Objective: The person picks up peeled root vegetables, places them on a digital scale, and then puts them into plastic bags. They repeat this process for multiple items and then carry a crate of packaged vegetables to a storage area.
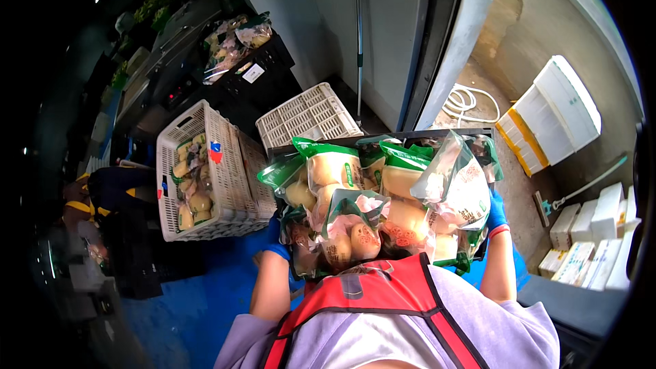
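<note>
In front of my torso is a black plastic crate (pixel 417 135), heaped with several sealed bags of lotus root (pixel 328 169). The bags are clear plastic with green tops, printed flowers and writing. One bag (pixel 456 184) stands tilted on top at the right side of the heap. My left hand (pixel 277 238), in a blue glove, holds the crate's left side; its fingers are mostly hidden. Gloved in blue too, my right hand (pixel 495 212) grips the opposite side, with its fingertips out of sight. The crate's front edge is close against my red apron (pixel 374 287).
Left of me, a white slatted crate (pixel 228 189) holds more bagged roots. Behind it, bags fill a black crate (pixel 277 54). Another white crate (pixel 310 118) and a pole (pixel 360 36) stand by the wall. Rightward, past a doorway, are a coiled hose (pixel 461 102), foam boxes (pixel 558 107) and a floor squeegee (pixel 540 208).
</note>
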{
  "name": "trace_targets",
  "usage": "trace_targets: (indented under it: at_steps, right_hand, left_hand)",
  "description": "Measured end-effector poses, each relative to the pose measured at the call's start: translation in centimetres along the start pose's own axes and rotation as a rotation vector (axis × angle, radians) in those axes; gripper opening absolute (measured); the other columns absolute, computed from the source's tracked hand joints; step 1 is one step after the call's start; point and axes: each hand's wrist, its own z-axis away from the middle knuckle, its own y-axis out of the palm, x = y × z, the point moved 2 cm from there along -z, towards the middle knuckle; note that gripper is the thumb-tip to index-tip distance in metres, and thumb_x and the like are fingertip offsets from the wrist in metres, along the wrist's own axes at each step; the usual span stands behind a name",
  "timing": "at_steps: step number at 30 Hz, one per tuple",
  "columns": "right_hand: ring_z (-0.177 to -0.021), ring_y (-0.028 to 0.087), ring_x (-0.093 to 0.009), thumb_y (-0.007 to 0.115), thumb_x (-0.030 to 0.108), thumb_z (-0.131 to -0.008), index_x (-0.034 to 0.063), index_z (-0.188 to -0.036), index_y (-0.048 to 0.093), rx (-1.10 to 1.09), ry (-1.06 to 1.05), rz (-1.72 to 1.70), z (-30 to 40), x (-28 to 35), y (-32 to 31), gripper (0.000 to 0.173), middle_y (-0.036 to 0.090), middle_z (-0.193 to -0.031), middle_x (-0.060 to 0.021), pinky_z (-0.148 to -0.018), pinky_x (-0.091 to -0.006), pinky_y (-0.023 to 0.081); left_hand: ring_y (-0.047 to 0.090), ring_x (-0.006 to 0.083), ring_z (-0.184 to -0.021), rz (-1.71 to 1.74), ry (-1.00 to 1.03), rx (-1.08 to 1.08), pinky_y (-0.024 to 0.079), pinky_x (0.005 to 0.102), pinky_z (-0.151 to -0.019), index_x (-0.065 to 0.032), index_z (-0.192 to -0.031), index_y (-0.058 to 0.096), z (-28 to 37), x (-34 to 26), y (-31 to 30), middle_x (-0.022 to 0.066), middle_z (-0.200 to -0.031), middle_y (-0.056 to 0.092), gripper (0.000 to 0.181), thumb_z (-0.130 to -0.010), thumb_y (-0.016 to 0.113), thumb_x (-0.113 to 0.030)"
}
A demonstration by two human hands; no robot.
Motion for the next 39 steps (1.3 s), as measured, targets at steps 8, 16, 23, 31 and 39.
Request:
trace_targets:
  at_steps: [8, 16, 23, 31, 39]
  right_hand:
    - [-0.087, 0.066, -0.021, 0.057, 0.033, -0.096, -0.0018, -0.121, 0.059, 0.140, -0.001, 0.085, -14.8, 5.4, 1.6, 0.043, 0.068, -0.103, -0.0112, -0.076, -0.0331, 0.053]
    - [-0.088, 0.066, -0.021, 0.057, 0.034, -0.097, -0.0028, -0.120, 0.059, 0.284, 0.047, 0.076, -24.2, 6.4, 6.6, 0.044, 0.068, -0.104, -0.0120, -0.076, -0.0342, 0.054]
    - [-0.087, 0.067, -0.021, 0.056, 0.036, -0.097, -0.0038, -0.120, 0.058, 0.368, 0.127, 0.072, -28.5, 7.2, 12.1, 0.046, 0.068, -0.106, -0.0117, -0.076, -0.0336, 0.054]
    - [-0.090, 0.067, -0.021, 0.055, 0.035, -0.098, -0.0022, -0.122, 0.057, 0.413, 0.148, 0.031, -30.7, 10.0, 20.6, 0.044, 0.067, -0.109, -0.0100, -0.078, -0.0337, 0.055]
    - [-0.093, 0.067, -0.020, 0.054, 0.039, -0.098, -0.0001, -0.124, 0.059, 0.460, 0.127, 0.063, -31.8, 14.5, 32.7, 0.047, 0.068, -0.110, -0.0081, -0.080, -0.0339, 0.055]
  left_hand:
    - [0.052, 0.0276, -0.120, -0.336, 0.271, -0.526, 0.039, 0.0378, -0.105, -0.0061, -0.141, 0.041, -5.4, 3.5, 4.3, 0.0141, -0.135, 0.051, 0.044, -0.103, 0.037, -0.028]
    - [0.044, 0.0283, -0.130, -0.421, 0.472, -0.519, 0.035, 0.0385, -0.111, -0.0031, -0.145, 0.034, -5.0, 2.9, 4.2, 0.0165, -0.144, 0.043, 0.051, -0.104, 0.030, -0.032]
    - [0.048, 0.0306, -0.126, -0.295, 0.472, -0.365, 0.040, 0.0406, -0.107, -0.0014, -0.142, 0.039, -5.4, -0.5, 5.4, 0.0180, -0.141, 0.046, 0.048, -0.103, 0.030, -0.029]
    - [0.051, 0.0318, -0.123, 0.126, 0.427, -0.371, 0.041, 0.0410, -0.105, -0.0016, -0.139, 0.044, -7.3, -8.0, -2.2, 0.0191, -0.137, 0.050, 0.049, -0.102, 0.032, -0.032]
    - [0.062, 0.0255, -0.099, -0.312, 0.504, -0.817, 0.048, 0.0336, -0.089, -0.0002, -0.116, 0.062, -9.2, -18.1, -2.6, 0.0138, -0.110, 0.066, 0.039, -0.098, 0.042, -0.028]
